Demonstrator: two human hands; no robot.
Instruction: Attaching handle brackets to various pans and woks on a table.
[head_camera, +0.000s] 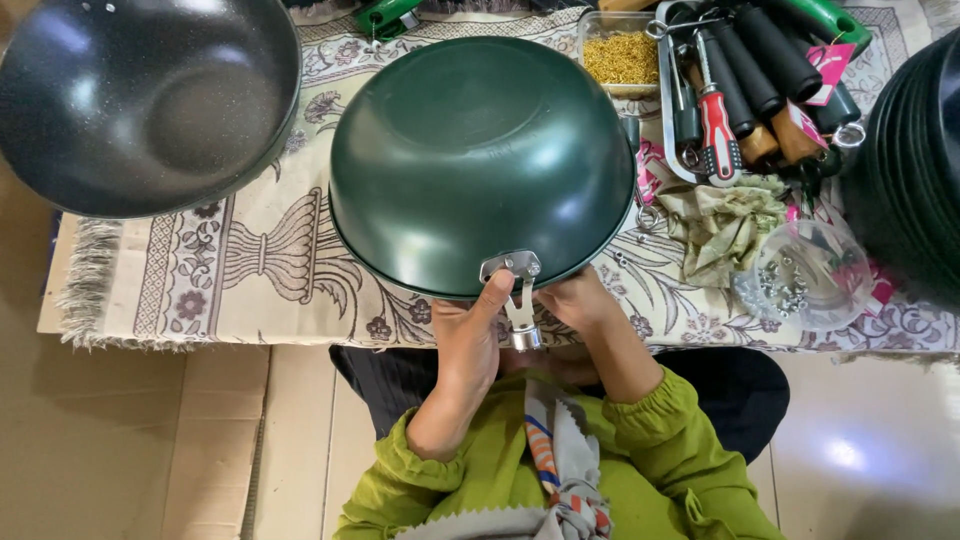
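Bright, even light, perhaps from overhead; soft glare on the green pan; edges bow slightly; focus sharp.

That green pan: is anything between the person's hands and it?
Nothing visible. Both hands touch the upturned green pan at its near rim: the left hand beside the metal handle bracket, thumb against it, the right hand on the other side.
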